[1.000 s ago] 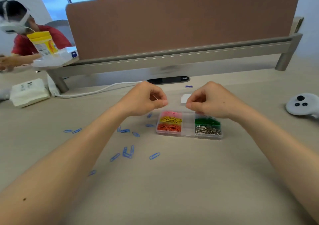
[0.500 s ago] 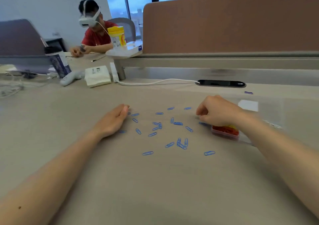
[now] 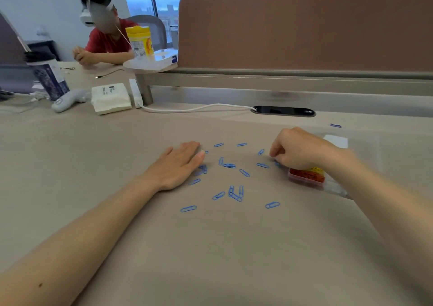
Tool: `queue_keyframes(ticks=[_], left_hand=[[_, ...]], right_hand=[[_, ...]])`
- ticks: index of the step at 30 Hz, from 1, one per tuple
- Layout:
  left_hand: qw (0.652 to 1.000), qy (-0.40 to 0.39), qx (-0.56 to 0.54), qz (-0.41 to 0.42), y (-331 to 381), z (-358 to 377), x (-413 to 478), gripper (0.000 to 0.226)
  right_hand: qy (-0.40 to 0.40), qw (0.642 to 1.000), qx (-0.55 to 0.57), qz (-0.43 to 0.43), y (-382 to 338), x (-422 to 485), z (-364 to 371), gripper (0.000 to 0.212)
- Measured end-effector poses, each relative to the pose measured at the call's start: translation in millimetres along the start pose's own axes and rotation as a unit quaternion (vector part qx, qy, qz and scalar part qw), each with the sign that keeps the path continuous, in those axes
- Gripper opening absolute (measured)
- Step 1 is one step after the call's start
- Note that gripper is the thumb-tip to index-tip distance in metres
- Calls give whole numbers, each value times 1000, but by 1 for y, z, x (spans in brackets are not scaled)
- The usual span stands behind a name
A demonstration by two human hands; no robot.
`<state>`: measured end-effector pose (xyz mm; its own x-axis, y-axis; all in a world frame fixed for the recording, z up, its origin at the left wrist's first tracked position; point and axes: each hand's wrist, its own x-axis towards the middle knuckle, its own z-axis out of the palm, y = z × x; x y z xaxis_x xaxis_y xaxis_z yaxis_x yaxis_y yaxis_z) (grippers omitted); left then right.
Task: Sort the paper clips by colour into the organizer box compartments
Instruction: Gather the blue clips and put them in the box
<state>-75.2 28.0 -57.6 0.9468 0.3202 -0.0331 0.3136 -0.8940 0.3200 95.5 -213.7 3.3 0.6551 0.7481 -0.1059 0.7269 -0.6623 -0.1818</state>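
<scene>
- The blue paper clips (image 3: 229, 165) lie scattered flat on the desk (image 3: 210, 247) between the two hands. One stray clip (image 3: 335, 125) sits well apart, at the far right near the back.
- They look light: thin bent wire with a slick coating, so probably hard to lift off a flat top and quick to skid. A sound way to take one is to slide it with a fingertip, then pinch it across its long sides. The overlapping clips (image 3: 235, 195) may come up hooked together.
- The left hand (image 3: 175, 167) lies flat on the desk, fingers straight and together, with a few clips at and under its fingertips.
- The right hand (image 3: 302, 151) is curled, its fingertips down at a clip (image 3: 277, 164); I cannot tell whether it pinches that clip.
- The organizer box (image 3: 304, 182), of clear plastic, is mostly hidden by the right wrist. Red-orange and yellow clips show in its near compartments, and no place for blue is visible.
- That wrist lies between the loose clips and the box.
- The white cable (image 3: 194, 109), tissue pack (image 3: 110, 98) and controller (image 3: 68, 99) lie well back, out of the way.
</scene>
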Motion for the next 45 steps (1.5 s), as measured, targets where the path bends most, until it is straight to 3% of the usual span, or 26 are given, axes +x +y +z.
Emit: queue_keyframes(ticks=[5,9,12,17,25,31,34,36,39,42,45], left_hand=[[999,-14,5,51,24,14,21,59],[996,-23,4,91,45,21,37,56],[995,-17,-30,88,56,22,53,59],[993,-69,15,91,81,24,71,64],[964,-121,34,236,99,29,52,51],[949,-134,-14,283,77,16,7,54],[969,-63,-37,236,56,5,-17,61],[986,-43,-32,158,40,0,-33,88],[994,-70,31,83,26,7,-54,124],[993,-59,80,68,33,18,-56,126],[994,-50,70,66,51,23,-45,127]], right_hand=[[-38,998,-34,-36,-3,-11,5,19],[-30,996,19,-86,-8,-25,6,36],[14,998,32,-42,6,-26,8,36],[-2,1000,12,-19,11,-32,9,31],[-9,998,24,-64,12,-30,18,42],[3,995,41,-94,-8,-46,30,16],[2,991,69,-118,-22,-62,34,35],[-5,991,71,-114,-27,-68,40,54],[-20,988,98,-121,-36,-75,52,58],[-22,992,63,-110,-44,-77,63,73],[10,994,57,-93,-48,-72,64,68]])
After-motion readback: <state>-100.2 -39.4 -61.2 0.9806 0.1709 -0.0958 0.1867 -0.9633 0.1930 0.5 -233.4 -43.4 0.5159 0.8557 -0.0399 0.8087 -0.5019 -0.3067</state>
